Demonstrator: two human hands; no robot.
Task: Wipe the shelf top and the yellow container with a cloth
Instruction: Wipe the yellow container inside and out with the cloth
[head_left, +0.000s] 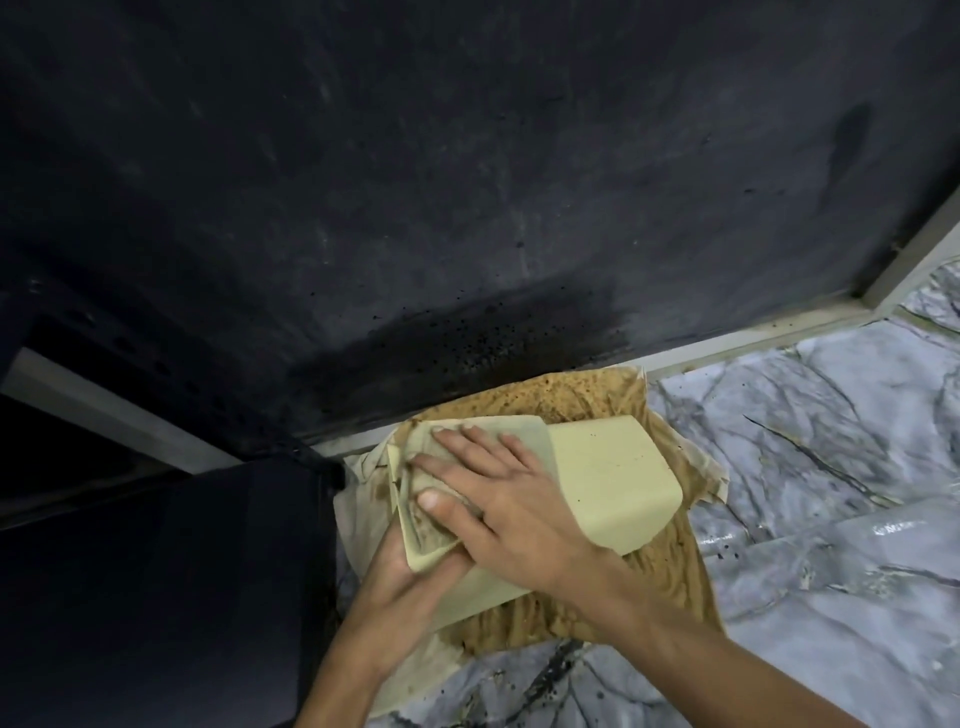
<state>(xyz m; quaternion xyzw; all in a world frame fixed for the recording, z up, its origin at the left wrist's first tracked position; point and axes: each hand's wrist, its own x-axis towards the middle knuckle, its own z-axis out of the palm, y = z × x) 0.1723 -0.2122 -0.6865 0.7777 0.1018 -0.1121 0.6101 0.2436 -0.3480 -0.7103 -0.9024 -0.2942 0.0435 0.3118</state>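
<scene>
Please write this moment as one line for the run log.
right hand pressing cloth on yellow container | left hand steadying container | stained paper beneath

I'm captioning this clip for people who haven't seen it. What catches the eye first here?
At centre, the right hand presses a stained cloth flat onto the pale yellow container, which the left hand steadies from below. The container rests on grimy brown paper over a marble-patterned shelf top. Behind looms a dark wall, speckled black near its base.
</scene>
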